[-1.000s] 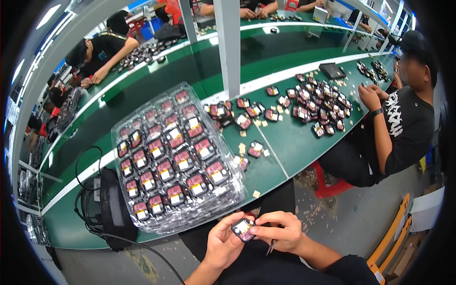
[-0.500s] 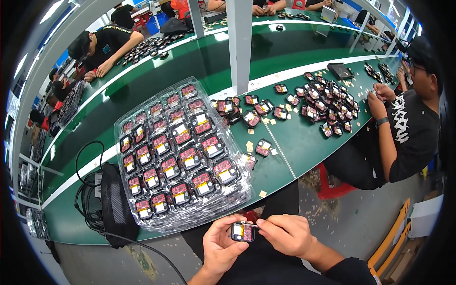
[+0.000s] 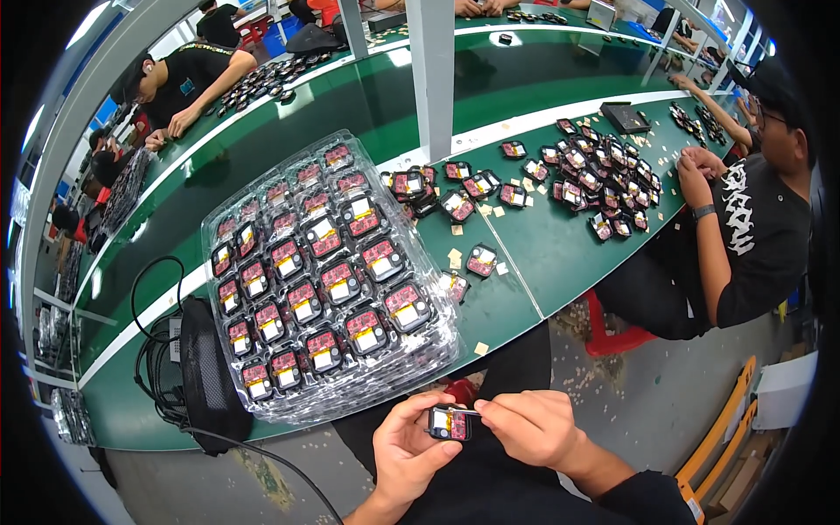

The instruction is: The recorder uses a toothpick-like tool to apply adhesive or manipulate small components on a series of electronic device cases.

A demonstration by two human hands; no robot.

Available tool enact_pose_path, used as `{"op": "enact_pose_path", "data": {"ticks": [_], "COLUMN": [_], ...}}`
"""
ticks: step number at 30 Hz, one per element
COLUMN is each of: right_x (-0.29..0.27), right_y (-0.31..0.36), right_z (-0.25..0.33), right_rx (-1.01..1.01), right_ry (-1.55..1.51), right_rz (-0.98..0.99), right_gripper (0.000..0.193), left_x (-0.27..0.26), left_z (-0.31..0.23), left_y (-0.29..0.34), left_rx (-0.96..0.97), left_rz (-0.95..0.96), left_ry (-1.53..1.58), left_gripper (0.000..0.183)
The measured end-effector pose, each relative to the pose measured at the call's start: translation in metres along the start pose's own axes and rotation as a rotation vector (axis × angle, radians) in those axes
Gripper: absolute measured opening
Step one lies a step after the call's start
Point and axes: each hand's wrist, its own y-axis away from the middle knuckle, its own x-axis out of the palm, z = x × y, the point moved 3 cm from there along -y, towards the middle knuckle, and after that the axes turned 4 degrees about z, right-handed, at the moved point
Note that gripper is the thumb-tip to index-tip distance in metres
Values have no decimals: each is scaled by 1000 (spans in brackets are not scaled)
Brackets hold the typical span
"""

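Observation:
Between the fingers and thumb of my left hand (image 3: 409, 451) is a small black watch case (image 3: 449, 424), its open inside facing up with a red circuit board, a white block and yellow tape. My right hand (image 3: 534, 429) pinches a thin metal tool (image 3: 462, 410) that looks like tweezers. The tool lies across the upper edge of the case, and its tip is too small to make out. Both hands are close together in front of the table edge, over my lap. Just beyond them is a stack of clear plastic trays (image 3: 420, 350), its top one filled with rows of similar watch cases.
More watch cases (image 3: 604, 175) lie heaped on the green table (image 3: 516, 302), among small beige scraps. A black mesh bag (image 3: 214, 376) and cable sit left of the trays. A grey post (image 3: 433, 87) rises behind. A co-worker (image 3: 757, 219) sits at the right; others work across the table.
The tool has shifted farther left across the top of the watch case. My view has moved slightly. At the far right, another person's arm now reaches over the table.

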Motion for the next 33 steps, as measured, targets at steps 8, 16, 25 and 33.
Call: {"op": "enact_pose_path", "data": {"ticks": [8,16,25,33], "right_x": [-1,2,8,10], "right_y": [-1,-3,-3,1], "right_z": [-6,-3,-2,-3], "right_rx": [117,151,82,28], "right_ry": [-235,-207,-10,28], "right_rz": [39,40,33,4], "right_gripper": [27,29,22,24], "left_x": [4,6,1,2], "left_z": [-4,-6,0,0], "left_y": [-1,-2,-2,0], "left_rx": [63,36,-24,-20], "left_rz": [44,8,-89,-95], "left_ry": [-57,-87,-91,-86], "left_gripper": [62,61,59,59]}}
